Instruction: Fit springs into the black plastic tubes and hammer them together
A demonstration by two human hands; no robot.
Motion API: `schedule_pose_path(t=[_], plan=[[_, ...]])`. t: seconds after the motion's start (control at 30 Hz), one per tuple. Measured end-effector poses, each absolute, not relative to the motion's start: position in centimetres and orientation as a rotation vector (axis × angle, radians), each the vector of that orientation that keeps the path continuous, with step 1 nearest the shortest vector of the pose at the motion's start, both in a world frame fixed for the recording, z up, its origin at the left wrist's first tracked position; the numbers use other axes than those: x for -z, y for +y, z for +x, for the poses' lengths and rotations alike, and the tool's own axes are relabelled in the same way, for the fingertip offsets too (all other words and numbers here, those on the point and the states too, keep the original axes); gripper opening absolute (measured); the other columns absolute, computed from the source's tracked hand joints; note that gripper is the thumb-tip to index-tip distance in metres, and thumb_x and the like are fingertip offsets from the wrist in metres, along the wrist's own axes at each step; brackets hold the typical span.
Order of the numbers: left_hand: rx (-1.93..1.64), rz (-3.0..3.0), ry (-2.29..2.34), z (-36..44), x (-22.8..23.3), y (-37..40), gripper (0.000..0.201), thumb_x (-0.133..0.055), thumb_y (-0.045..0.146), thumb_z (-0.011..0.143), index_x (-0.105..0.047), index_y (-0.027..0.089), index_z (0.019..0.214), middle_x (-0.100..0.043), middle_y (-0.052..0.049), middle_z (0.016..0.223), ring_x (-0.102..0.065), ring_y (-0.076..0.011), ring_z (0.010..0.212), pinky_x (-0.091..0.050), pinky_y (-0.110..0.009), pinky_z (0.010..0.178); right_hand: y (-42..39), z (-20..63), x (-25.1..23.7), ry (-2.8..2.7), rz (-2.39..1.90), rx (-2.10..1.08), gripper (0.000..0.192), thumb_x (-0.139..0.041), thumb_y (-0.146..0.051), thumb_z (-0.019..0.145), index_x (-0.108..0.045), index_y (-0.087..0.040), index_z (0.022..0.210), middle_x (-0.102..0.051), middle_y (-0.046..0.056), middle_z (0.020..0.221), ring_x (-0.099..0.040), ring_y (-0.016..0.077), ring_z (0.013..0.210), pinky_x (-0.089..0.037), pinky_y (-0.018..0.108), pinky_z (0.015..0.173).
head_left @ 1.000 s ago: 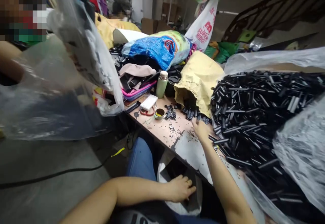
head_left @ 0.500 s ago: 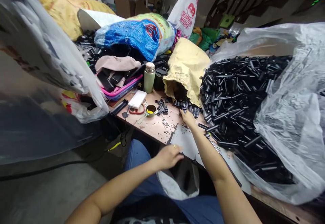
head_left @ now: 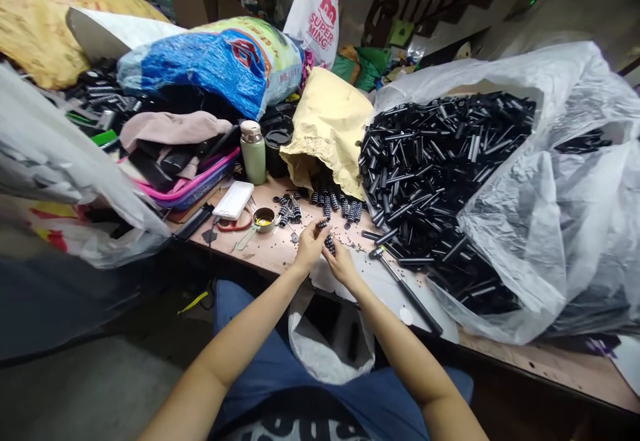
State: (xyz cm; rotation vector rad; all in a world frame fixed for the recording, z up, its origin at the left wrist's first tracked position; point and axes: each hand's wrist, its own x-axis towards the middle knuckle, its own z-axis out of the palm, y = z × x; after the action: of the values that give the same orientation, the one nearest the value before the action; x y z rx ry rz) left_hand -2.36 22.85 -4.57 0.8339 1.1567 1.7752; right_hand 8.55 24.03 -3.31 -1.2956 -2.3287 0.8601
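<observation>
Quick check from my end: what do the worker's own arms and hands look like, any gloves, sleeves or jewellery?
Both forearms are bare from the elbow down, with no sleeves in view. The left hand and right hand wear no gloves. No watch or wristband shows on either wrist, and no ring can be made out at this size. Blue trousers cover the lap below the arms.

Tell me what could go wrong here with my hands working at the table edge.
The small black ribbed part pinched between left hand and right hand could slip and drop off the brown table. The heaped black plastic tubes might slide from the clear plastic bag onto your hands.
</observation>
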Motion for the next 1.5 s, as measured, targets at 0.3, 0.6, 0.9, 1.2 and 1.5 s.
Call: schedule_pose_path(t=[0.3, 0.6, 0.9, 1.2, 1.5], plan=[[-1.742, 0.34, 1.005, -3.1, 4.2, 23.5, 0.039, -0.063, 0.044, 0.083, -0.049, 0.022, 0.111, -0.054, 0.005, 0.07, -0.057, -0.0093, 0.057, -0.048, -0.023, 0.057, 29.0, 11.5, 1.8, -2.395, -1.482, -0.732, 0.041, -0.047, -0.055, 0.089, -0.059, -0.022, 0.11, -0.069, 0.008, 0.094, -0.064, 0.0228, 0.083, -0.047, 0.033, 0.074], [-1.478, 0.131, 0.909, -2.5, 4.4, 22.5, 0.032, -0.061, 0.044, 0.082, -0.047, 0.018, 0.094, -0.05, 0.006, 0.062, -0.04, -0.0045, 0.036, -0.027, -0.016, 0.034, 42.6, 12.6, -1.3, -2.285, -1.819, -0.065, 0.029, -0.04, -0.016, 0.09, -0.062, -0.001, 0.101, -0.063, 0.03, 0.104, -0.057, 0.0354, 0.107, -0.042, 0.044, 0.083], [-1.477, 0.509, 1.146, -2.3, 3.2, 22.2, 0.034, -0.069, 0.042, 0.075, -0.049, 0.017, 0.085, -0.054, 0.005, 0.068, -0.042, -0.0022, 0.035, -0.026, -0.015, 0.031, 36.4, 15.1, 2.4, -2.288, -1.625, -0.481, 0.033, -0.042, -0.035, 0.092, -0.065, -0.014, 0.103, -0.07, 0.011, 0.098, -0.063, 0.0194, 0.089, -0.046, 0.029, 0.078], [-1.419, 0.932, 1.433, 1.1, 3.4, 23.5, 0.018, -0.06, 0.03, 0.083, -0.056, 0.016, 0.095, -0.059, -0.001, 0.075, -0.054, -0.0086, 0.05, -0.043, -0.021, 0.046, 32.6, 18.8, 2.6, -2.149, -1.512, -0.439, 0.025, -0.047, -0.033, 0.086, -0.064, -0.014, 0.089, -0.064, 0.012, 0.103, -0.056, 0.0215, 0.096, -0.042, 0.033, 0.085], [-0.838, 2.037, 1.643, -2.3, 3.0, 22.2, 0.011, -0.061, 0.021, 0.078, -0.065, 0.016, 0.087, -0.067, -0.008, 0.089, -0.064, -0.0224, 0.086, -0.05, -0.031, 0.078, 32.0, 14.9, -2.0, -3.051, -0.839, -0.575, 0.025, -0.048, -0.036, 0.084, -0.067, -0.02, 0.081, -0.07, 0.008, 0.083, -0.061, 0.0235, 0.081, -0.044, 0.035, 0.077]])
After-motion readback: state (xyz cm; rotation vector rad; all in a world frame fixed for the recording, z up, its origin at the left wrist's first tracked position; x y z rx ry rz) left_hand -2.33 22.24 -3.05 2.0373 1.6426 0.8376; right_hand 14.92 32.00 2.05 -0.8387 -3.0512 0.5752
